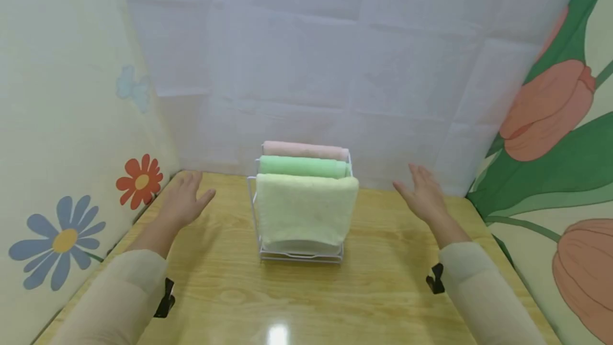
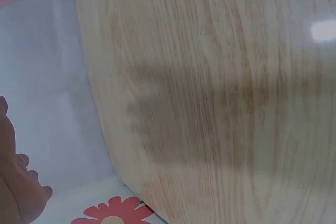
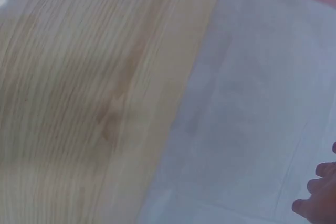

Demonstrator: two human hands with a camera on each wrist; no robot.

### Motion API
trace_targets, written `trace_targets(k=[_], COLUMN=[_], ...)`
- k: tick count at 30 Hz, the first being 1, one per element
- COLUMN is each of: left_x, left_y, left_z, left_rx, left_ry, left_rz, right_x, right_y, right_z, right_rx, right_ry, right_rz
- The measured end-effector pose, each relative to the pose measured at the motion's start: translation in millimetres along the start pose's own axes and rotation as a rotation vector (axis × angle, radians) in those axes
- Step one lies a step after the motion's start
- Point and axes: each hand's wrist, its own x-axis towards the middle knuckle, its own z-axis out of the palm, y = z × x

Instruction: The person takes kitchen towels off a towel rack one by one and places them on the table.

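Observation:
A white wire rack [image 1: 301, 257] stands on the table between my two hands. Over its rails hang three folded towels: a pale yellow towel [image 1: 306, 209] in front, a green towel [image 1: 303, 166] behind it, and a pink towel [image 1: 305, 149] at the back. To the left of the rack my left hand [image 1: 183, 201] is held over the table with fingers extended, holding nothing. On the other side my right hand [image 1: 423, 196] is likewise raised, fingers extended, apart from the rack. Both wrist views show only fingertips at their edges.
The wood-grain table [image 1: 306, 302] ends at a white cloth backdrop [image 1: 297, 57]. A panel with painted flowers [image 1: 64, 241] borders the left side, and one with painted tulips [image 1: 551, 111] the right.

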Motion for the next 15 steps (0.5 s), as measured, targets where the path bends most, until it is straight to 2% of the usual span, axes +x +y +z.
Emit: trace_targets(k=[5, 13, 15], left_x=[-7.9, -18.7, -21.9], left_y=[0.8, 5.7, 8.6], left_z=[10.3, 24.6, 26.8], left_rx=[-0.11, -0.279, -0.314], left_ry=[-0.007, 0.026, 0.018], left_rz=[0.003, 0.021, 0.008], right_x=[-0.7, -2.7, -3.3], right_y=[-11.7, -33.4, -39.1], right_z=[-2.4, -6.9, -8.0], right_rx=[0.066, 0.175, 0.201], right_ry=[0.002, 0.031, 0.039], right_rz=[-0.042, -0.097, -0.11])
